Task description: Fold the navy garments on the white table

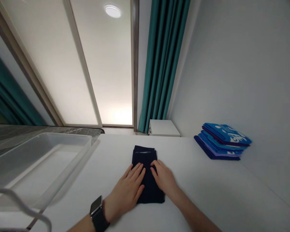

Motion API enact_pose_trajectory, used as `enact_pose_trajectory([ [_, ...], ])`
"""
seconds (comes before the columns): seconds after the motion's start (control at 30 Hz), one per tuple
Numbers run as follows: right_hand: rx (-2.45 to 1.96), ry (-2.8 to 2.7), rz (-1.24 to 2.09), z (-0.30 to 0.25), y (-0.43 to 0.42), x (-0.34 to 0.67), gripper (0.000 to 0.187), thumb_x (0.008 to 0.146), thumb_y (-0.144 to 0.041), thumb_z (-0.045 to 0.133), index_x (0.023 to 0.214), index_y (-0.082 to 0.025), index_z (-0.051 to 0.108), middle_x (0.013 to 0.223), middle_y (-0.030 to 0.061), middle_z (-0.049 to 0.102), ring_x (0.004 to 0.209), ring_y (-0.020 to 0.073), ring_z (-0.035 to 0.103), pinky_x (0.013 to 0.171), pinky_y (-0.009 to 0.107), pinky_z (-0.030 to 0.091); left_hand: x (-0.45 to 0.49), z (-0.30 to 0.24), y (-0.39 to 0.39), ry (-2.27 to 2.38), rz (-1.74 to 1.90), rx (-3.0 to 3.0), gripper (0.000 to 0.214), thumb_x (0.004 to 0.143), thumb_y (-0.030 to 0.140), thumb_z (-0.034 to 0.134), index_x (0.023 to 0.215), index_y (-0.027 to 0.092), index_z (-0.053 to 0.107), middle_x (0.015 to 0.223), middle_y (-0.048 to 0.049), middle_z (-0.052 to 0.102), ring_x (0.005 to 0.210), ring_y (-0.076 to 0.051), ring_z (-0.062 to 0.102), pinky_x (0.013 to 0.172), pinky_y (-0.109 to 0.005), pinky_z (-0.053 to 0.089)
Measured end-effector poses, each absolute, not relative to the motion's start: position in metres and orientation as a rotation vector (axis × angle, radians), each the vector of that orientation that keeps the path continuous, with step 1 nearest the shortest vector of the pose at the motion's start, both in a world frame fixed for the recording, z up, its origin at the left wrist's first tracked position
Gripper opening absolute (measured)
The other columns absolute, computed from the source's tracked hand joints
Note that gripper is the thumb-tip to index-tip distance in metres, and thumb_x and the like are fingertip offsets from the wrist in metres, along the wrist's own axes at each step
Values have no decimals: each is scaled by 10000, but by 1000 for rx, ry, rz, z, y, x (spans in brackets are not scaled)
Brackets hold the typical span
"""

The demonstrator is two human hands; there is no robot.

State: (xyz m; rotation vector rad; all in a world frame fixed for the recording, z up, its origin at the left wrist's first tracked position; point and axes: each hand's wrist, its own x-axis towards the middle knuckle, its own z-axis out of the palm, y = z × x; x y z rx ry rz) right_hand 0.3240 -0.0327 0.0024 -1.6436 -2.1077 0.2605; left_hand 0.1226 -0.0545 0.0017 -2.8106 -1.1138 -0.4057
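Dark cloth (151, 190) lies folded flat on the table (106, 154), under the person's hands; places below are taken from it. Left hand (129, 187), watch (96, 206) on its wrist: palm down on the cloth, fingers extended, grip wide, nothing pinched. Right hand (164, 178): fingers curled at the cloth's right edge; cannot tell whether the grip has fabric in it.

Risks, my judgement: layers could slip if the two hands push unequally; far ends already sit out of line, the lower layer poking past the upper. A tug from the curled fingers could skew or crease the right edge. Pile of folded cloths (222, 145), right of the dark cloth, is stacked unevenly; a knock could shift it.

Surface: white, smooth-looking. Clear plastic tub (65, 140) stands left of the cloth. Beyond the cloth: white cabinet (164, 128), green curtain (163, 64), pale door panels (106, 71). Plain wall (244, 64) to its right.
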Motion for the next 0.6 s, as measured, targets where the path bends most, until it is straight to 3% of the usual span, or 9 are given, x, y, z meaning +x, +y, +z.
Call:
enact_pose_trajectory([
  [0.23,-1628,-2200,-187,25,-55,318,303,926,-167,441,1184,-174,601,1135,120,635,1046,265,577,910,431,464,126,0,-58,-1140,-410,-2754,531,984,337,354,1473,133,314,1500,-128,396,1414,-254,306,1164,-476,257],
  [0.4,-1544,-2270,-89,5,-78,303,426,962,-255,386,1333,-99,527,1385,139,530,1285,260,466,1093,435,358,125,-5,-57,-1167,-382,-2805,538,984,315,354,1482,123,288,1522,-135,352,1430,-257,265,1167,-489,252],
  [0.6,-1512,-2349,77,-7,-80,304,512,993,-353,331,1437,-110,404,1518,102,338,1414,242,283,1180,439,222,116,-6,-54,-1234,-518,-2955,561,996,290,338,1523,197,171,1557,-99,277,1441,-220,239,1155,-472,297],
])
